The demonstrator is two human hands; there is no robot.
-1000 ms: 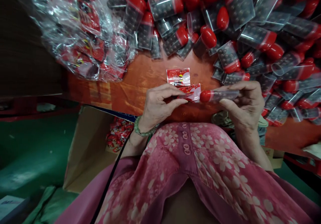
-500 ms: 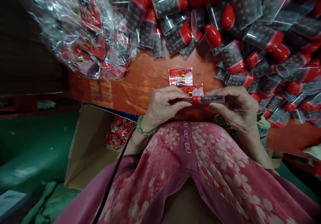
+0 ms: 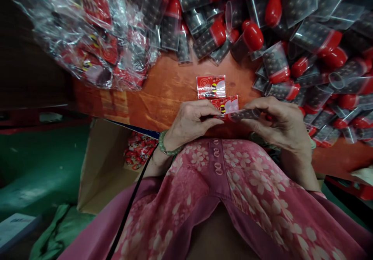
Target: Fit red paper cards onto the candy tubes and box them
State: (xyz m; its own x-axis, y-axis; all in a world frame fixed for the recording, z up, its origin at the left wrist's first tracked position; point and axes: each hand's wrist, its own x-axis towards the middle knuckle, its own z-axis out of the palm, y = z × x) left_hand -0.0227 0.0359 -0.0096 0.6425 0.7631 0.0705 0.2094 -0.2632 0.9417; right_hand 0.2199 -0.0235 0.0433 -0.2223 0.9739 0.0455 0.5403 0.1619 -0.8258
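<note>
Between my two hands, low over the table's near edge, lies a slim clear tube (image 3: 244, 114) with dark contents, a little blurred. My left hand (image 3: 195, 119) is closed in a pinch at the tube's left end, where something red shows. My right hand (image 3: 281, 126) has thumb and fingers closed about its right end. A bit of red shows inside the right fingers; what it is stays unclear. Just behind the tube lie two red printed packets, one flat packet (image 3: 211, 86) and another packet (image 3: 225, 104) partly covered by the left fingers.
Red-capped clear tubes of dark beads (image 3: 276, 61) are heaped at the back and right. A clear plastic bag (image 3: 96, 46) of red packets stands at the left. Below the table edge, a cardboard box (image 3: 100, 166) holds small red pieces (image 3: 140, 149).
My right hand has shifted slightly right, and the tube's right end now sits deeper between its fingers. My left hand keeps its pinch. The view has moved a little.
</note>
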